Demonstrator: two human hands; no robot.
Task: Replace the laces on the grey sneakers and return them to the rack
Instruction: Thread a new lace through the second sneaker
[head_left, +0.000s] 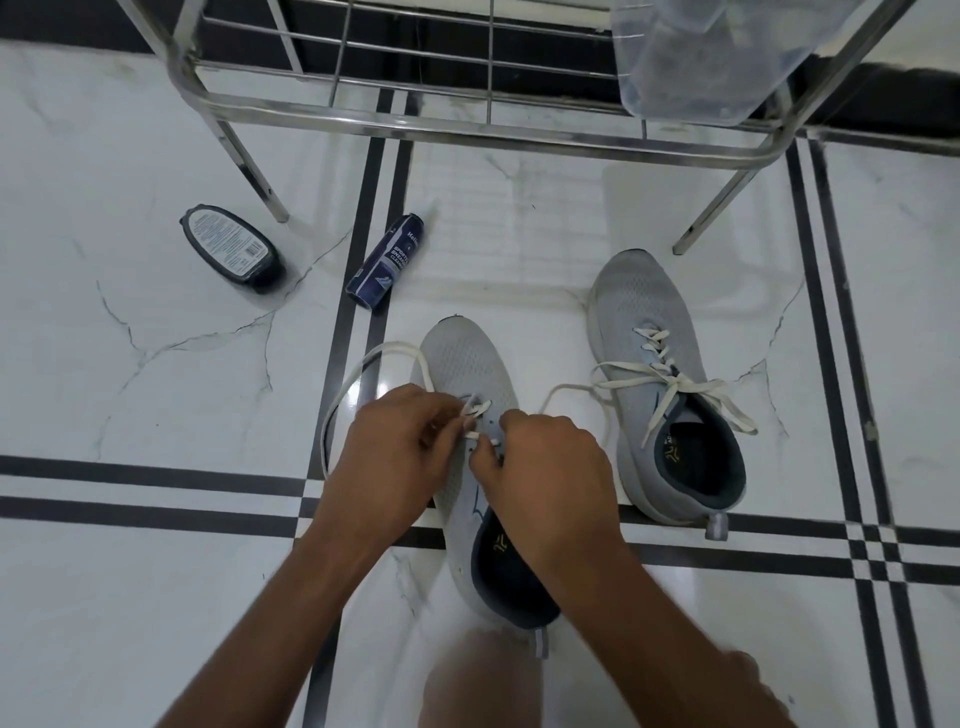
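Now both hands work the near sneaker (467, 374) on the floor — left hand (395, 447) pinching the white lace (363, 358), right hand (545, 467) gripping the eyelet edge; feed flat — avoid twists.

The left hand (402, 447) and right hand (545, 467) cover the near sneaker's (467, 364) midfoot eyelets; the lace (363, 364) vanishes under both. Far above them, the rack (467, 127) and a clear container (696, 57) are cropped by the top edge. The spray can's (387, 262) label is unreadable.
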